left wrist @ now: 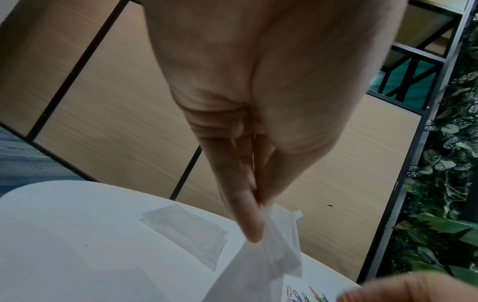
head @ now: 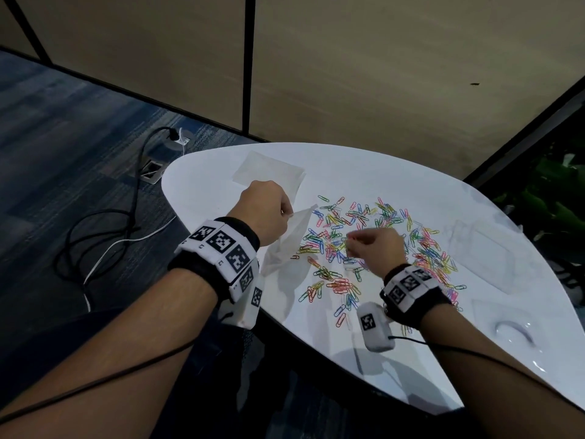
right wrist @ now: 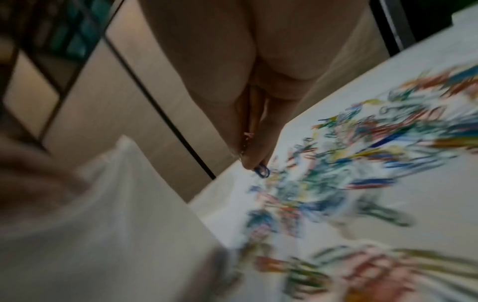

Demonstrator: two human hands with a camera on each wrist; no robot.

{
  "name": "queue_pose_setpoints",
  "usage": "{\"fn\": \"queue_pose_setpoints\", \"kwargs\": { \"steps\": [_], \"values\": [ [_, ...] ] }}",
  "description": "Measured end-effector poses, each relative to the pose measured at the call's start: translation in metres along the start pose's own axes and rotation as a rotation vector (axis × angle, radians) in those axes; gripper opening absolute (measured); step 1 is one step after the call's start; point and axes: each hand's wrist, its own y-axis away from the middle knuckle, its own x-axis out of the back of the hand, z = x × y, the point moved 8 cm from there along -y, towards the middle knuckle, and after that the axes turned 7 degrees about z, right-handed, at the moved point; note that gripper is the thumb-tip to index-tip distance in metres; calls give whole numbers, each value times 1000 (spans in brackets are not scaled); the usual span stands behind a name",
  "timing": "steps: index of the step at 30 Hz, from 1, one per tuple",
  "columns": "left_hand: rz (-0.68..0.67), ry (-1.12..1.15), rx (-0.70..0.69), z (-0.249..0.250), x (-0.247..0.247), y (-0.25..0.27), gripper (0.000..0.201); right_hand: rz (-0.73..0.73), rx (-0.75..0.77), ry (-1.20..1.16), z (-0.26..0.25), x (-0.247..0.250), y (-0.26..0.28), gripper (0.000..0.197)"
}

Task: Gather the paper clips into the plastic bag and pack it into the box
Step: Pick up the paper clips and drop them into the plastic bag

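Several coloured paper clips (head: 373,245) lie scattered over the middle of the white table (head: 395,166). My left hand (head: 269,210) pinches the top edge of a clear plastic bag (head: 286,242), which hangs down to the table left of the clips; the pinch shows in the left wrist view (left wrist: 258,206) on the bag (left wrist: 258,265). My right hand (head: 370,245) hovers just above the clips and pinches a few of them; a blue clip (right wrist: 261,171) sticks out of its fingertips. A clear plastic box (head: 484,251) lies to the right of the clips.
A second flat clear bag (head: 269,169) lies at the table's far left. Another clear piece (head: 512,331) sits near the right front edge. Cables (head: 120,223) run over the floor left of the table, and green plants (head: 557,191) stand at the right.
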Motion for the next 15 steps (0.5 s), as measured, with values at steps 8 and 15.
{"fn": "queue_pose_setpoints", "kwargs": {
  "steps": [8,15],
  "values": [
    [-12,11,-7,1,-9,0,13,-137,-35,-844,-87,-8,37,23],
    [-25,39,-31,9,-16,1,17,-167,33,-475,-74,-50,46,20]
  ]
}}
